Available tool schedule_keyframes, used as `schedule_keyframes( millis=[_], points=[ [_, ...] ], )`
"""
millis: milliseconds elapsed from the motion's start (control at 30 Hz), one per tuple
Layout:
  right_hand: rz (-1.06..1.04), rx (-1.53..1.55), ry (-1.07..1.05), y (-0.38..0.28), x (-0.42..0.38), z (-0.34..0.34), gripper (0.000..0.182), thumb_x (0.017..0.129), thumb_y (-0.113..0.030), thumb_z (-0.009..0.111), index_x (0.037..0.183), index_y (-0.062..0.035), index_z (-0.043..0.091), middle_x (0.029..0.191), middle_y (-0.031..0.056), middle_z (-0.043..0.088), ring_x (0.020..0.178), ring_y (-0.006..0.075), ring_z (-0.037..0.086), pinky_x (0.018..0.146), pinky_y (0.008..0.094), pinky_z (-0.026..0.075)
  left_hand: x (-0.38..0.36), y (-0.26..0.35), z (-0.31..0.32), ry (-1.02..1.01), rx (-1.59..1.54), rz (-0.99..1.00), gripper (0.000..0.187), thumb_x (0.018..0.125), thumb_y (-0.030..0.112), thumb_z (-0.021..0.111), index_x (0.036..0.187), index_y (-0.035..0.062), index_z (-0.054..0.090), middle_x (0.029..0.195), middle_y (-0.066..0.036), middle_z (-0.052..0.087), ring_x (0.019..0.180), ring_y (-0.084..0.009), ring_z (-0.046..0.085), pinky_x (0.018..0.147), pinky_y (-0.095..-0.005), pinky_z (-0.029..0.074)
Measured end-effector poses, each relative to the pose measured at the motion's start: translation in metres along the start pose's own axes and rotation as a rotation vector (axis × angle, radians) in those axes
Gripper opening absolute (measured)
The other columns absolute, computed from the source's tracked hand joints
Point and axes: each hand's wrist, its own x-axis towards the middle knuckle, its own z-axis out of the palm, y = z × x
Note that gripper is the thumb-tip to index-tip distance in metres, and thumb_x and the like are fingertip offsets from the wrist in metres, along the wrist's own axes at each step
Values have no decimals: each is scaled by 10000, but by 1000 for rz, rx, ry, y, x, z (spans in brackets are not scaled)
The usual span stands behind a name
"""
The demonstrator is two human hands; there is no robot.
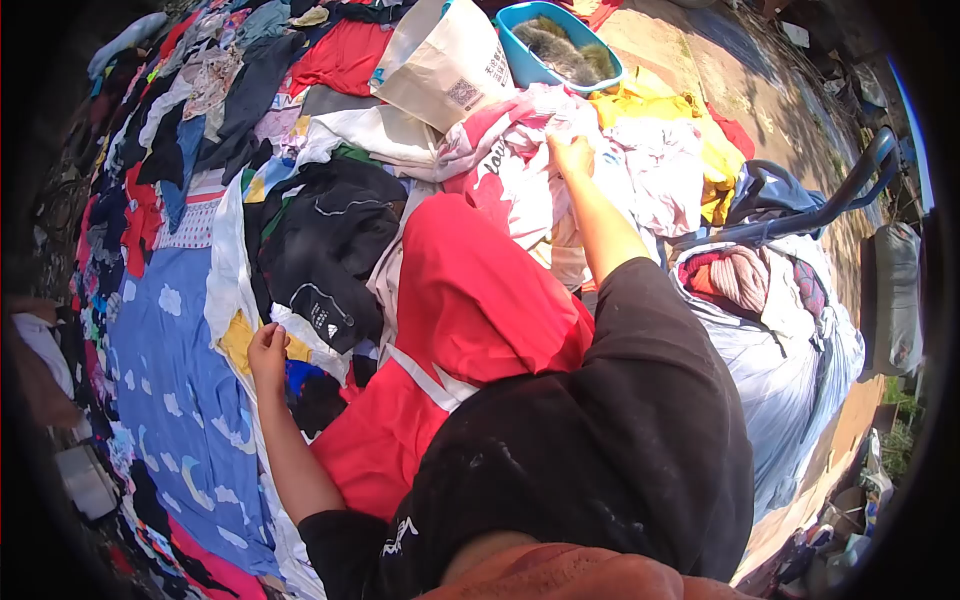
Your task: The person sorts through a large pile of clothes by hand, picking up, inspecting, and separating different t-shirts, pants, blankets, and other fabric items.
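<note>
My right hand point(572, 155) is closed on a light pink and white garment point(525, 125) with dark lettering, at the top of the pile before me. Left of my knees, my left hand point(268, 352) has its fingers curled together; anything inside them is hidden. Close by it lie a yellow and white cloth point(238, 338) and a black garment point(325, 245) with white stripes and a small logo. My red trousers point(480, 290) fill the space between both hands.
A printed beige bag point(445, 65) stands beside a blue basin point(519, 52) holding something grey and furry. A blue cloud-print cloth point(185, 390) spreads at left among many clothes. At right are a stuffed pale sack point(770, 350) and a dark curved handle point(850, 190).
</note>
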Motion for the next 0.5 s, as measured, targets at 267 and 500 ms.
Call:
schedule_keyframes(
  millis=[267,500],
  points=[
    [-149,759,-256,-97,34,-19,189,929,-157,598,894,29,618,788,154,698,610,244,711,520,325,540,-11,14,-3,36,-14,67,310,951,197,649,1165,-27,644,941,-58,681,824,-124,642,673,-247,470],
    [-929,1422,-598,-320,-45,-172,98,975,-142,580,971,-50,615,909,73,695,748,138,682,644,250,541,-24,50,13,-55,-145,239,345,944,114,650,1249,-36,591,1092,-130,686,972,-154,650,861,-271,512]
  ],
)
